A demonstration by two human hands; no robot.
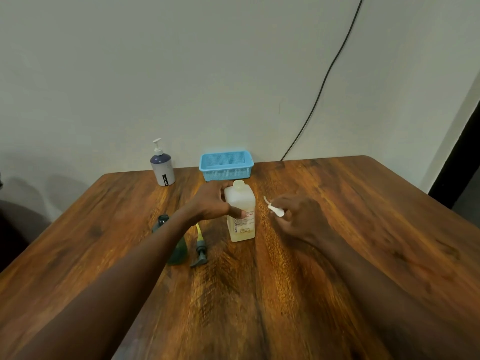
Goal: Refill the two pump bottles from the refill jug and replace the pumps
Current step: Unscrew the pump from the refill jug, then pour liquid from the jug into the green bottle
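The left hand's (pixel 210 201) fingers (pixel 219 185) curl round the jug's (pixel 241 224) upper part, the thumb (pixel 237 212) pressed across its label. The jug stands upright at the middle of the desk (pixel 350 255), with pale liquid low inside. Just to its right, the right hand's (pixel 298 216) fingers (pixel 284 203) pinch a small white part (pixel 275 210) just above the desk; I cannot tell what it is. Behind the left forearm stands the green bottle (pixel 181 249), its neck open. Its dark pump (pixel 200 252) lies on the desk just beside it, between it and the jug. At the desk's far edge stand a white bottle (pixel 163 170) with its pump on and, to its right, a blue basket (pixel 226 166). A cable (pixel 324 81) runs down the wall.
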